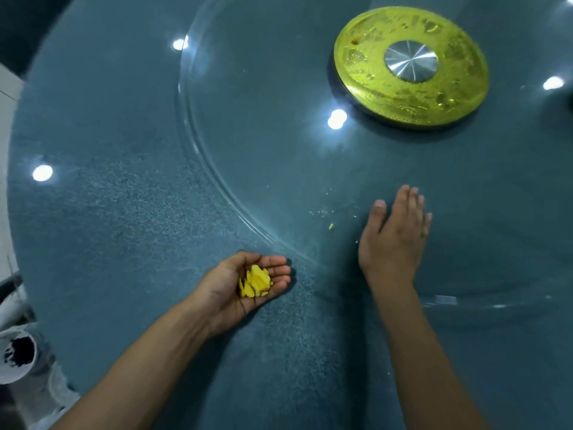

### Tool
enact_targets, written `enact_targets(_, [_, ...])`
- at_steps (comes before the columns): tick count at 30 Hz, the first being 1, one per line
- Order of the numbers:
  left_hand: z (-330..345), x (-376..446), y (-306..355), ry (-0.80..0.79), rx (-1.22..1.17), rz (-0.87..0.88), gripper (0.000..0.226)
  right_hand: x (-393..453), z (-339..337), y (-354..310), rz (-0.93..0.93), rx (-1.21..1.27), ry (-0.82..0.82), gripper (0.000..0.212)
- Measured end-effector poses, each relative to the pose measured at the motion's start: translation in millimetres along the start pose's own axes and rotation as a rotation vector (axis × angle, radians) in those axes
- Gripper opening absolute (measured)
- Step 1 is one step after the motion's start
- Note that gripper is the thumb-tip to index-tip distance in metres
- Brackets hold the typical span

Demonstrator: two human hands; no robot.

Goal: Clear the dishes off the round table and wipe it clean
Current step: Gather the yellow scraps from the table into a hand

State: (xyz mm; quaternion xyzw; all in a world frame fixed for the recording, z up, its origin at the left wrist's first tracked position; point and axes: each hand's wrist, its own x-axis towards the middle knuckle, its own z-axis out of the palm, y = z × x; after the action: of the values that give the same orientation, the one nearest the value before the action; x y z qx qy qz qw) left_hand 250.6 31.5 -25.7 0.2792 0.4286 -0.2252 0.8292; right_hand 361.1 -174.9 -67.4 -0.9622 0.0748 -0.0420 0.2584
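Round table [124,228], dark teal with a speckled surface, fills nearly the whole view. A clear glass turntable [248,135] lies on it, its curved edge running from the upper centre down towards the hands and on to the right. At the turntable's hub sits a gold-coloured disc [387,97] with embossed ornament and a polished metal cap [410,60] at its centre. No dishes are visible on the table.

Small pale crumbs [322,211] and one yellow fragment [331,226] lie on the glass just left of the right hand.

Left hand [248,283] is turned palm up, cupped at the table's near side just outside the turntable's edge. Its fingers curl slightly around a small heap of yellow scraps [255,282] resting in the palm.

Right hand [395,234] is palm down on the glass. Its fingers are straight and held together, the thumb spread to the left; it holds nothing. Both forearms are bare.

Several bright round light reflections [337,119] appear on the glossy surfaces. At the lower left, beyond the table edge, is a white container [12,372] with dark contents; its nature cannot be determined.
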Motion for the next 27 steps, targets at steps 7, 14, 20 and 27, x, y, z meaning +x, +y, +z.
enact_targets(7, [0.0,6.4,-1.2,-0.029,0.099,-0.101,0.044,-39.4,10.5,-50.6,-0.411,0.286,-0.285,0.051])
enact_targets(14, [13.3,21.3,8.2,-0.076,0.181,-0.229,0.06,28.1,0.5,-26.5,-0.321,0.28,-0.237,0.054])
enact_targets(20, [12.1,25.9,15.1,-0.095,0.143,-0.251,0.064,17.1,10.5,-28.5,-0.703,-0.065,-0.385,0.061])
enact_targets(27, [12.8,25.6,6.8,-0.065,0.107,-0.16,0.051,4.2,8.7,-31.3,-0.722,-0.078,-0.377,0.058])
